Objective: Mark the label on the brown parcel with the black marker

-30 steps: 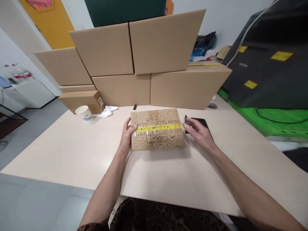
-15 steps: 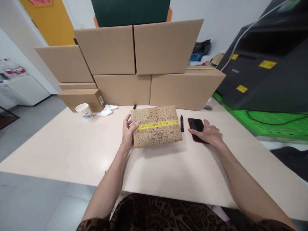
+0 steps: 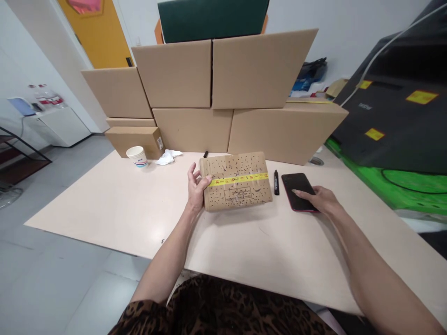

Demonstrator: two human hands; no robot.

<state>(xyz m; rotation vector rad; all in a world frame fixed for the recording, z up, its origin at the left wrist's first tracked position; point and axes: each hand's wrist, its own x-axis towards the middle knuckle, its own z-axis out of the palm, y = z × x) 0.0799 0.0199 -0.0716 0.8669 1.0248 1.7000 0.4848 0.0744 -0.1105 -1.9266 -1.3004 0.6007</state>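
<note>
My left hand (image 3: 197, 190) grips the left side of a small cardboard box (image 3: 239, 193), its thumb on the front and its fingers behind. Dark specks cover the box, and a yellow tape with red print runs across it. The box is tilted up toward me over the table. My right hand (image 3: 321, 199) holds a black smartphone (image 3: 298, 186) with a red edge by its lower right corner, thumb on the screen and fingers hidden underneath. Between box and phone lies a black marker (image 3: 276, 182).
Large cardboard boxes (image 3: 195, 128) are stacked along the table's (image 3: 104, 200) back edge. A paper cup (image 3: 137, 157), a crumpled tissue (image 3: 168, 157) and a small black cap (image 3: 206, 154) lie before them. A big black machine (image 3: 401, 102) stands at the right.
My right hand has closed from lying spread over the phone to gripping its lower right edge. The left hand still holds the box. The whole view has shifted slightly.
</note>
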